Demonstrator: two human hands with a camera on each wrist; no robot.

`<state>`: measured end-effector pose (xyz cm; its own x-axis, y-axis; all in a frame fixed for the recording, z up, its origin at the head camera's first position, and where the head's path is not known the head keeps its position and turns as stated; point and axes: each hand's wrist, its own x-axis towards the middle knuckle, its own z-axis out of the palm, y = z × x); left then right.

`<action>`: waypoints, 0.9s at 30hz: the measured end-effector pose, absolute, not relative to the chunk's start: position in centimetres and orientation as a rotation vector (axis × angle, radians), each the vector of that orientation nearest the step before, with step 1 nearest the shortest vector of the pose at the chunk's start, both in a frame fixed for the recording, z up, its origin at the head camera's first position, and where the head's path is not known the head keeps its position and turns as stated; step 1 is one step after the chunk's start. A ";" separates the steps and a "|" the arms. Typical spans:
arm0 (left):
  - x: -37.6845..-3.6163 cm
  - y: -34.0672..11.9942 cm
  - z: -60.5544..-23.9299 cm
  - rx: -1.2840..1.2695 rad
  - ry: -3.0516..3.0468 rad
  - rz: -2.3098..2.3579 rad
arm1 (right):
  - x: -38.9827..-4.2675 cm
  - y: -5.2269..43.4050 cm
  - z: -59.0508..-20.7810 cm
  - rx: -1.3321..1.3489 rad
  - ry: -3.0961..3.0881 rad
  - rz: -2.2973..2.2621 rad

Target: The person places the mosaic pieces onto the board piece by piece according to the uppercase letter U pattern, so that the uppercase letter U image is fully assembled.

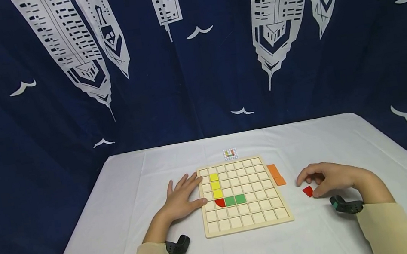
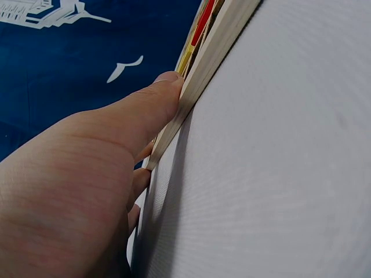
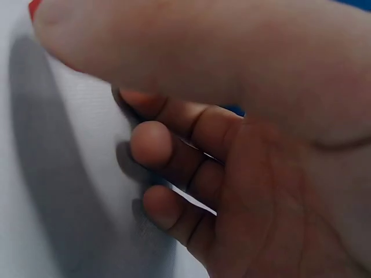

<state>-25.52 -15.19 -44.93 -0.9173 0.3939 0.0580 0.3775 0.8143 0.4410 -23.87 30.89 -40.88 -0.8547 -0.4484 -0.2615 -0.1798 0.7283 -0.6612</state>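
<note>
A wooden grid board (image 1: 249,221) lies on the white table. Three yellow tiles (image 1: 215,185) run down its left part, with a red quarter-circle tile (image 1: 220,203) below them and two green tiles (image 1: 235,200) to the right. My left hand (image 1: 183,198) lies flat on the table, its fingers and thumb (image 2: 152,107) touching the board's left edge (image 2: 217,52). My right hand (image 1: 327,178) rests right of the board with loosely curled fingers (image 3: 152,145) and an empty palm. Its thumb tip is beside a small red piece (image 1: 308,191) lying on the cloth, which shows as a red corner (image 3: 33,7).
Two orange tiles (image 1: 275,174) lie on the cloth by the board's right edge. A small pattern card (image 1: 230,153) sits just beyond the board. A white cloth (image 1: 320,236) covers the table, and a blue curtain with white buildings (image 1: 194,59) hangs behind.
</note>
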 end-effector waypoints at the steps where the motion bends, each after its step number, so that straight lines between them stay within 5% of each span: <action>1: -25.5 -15.2 -44.9 0.629 2.957 0.707 | -23.9 30.8 -40.9 -0.480 2.530 -0.894; 27: -25.4 -15.2 -44.8 0.636 2.951 0.714 | -24.3 29.2 -41.2 -0.561 2.670 -0.821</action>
<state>-25.42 -15.18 -44.75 -0.9153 0.3987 0.0568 0.3806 0.8102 0.4458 -24.26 29.22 -41.15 -0.8818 -0.4440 -0.1588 -0.2781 0.7617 -0.5853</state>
